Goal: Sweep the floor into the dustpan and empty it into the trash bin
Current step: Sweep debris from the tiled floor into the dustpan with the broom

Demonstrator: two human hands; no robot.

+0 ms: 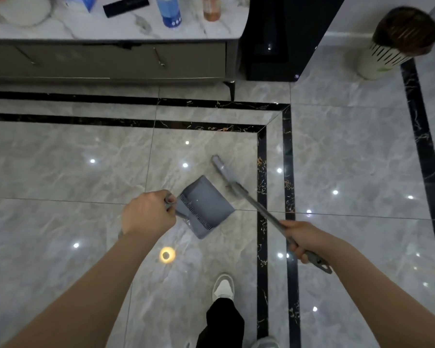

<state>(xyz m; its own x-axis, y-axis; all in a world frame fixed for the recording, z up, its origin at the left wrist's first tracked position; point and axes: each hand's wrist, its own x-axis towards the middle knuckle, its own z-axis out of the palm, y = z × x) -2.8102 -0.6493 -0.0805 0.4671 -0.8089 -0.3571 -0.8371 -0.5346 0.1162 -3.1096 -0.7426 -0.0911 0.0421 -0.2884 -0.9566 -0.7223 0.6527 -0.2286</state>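
A grey dustpan (206,207) sits low over the glossy marble floor (86,167), its mouth facing up and right. My left hand (148,213) is shut on the dustpan's handle at its left side. My right hand (303,241) is shut on the grey broom handle (259,209), which runs up and left to the broom head (220,167) just beyond the dustpan's mouth. The trash bin (397,43), white with dark slots and a brown liner, stands at the far right against the wall. I cannot make out any debris.
A marble-topped cabinet (111,59) with bottles and a black box on it runs along the top left. A black unit (274,46) stands beside it. Black inlay strips (263,172) cross the floor. My white shoe (222,288) and dark trouser leg are below the dustpan.
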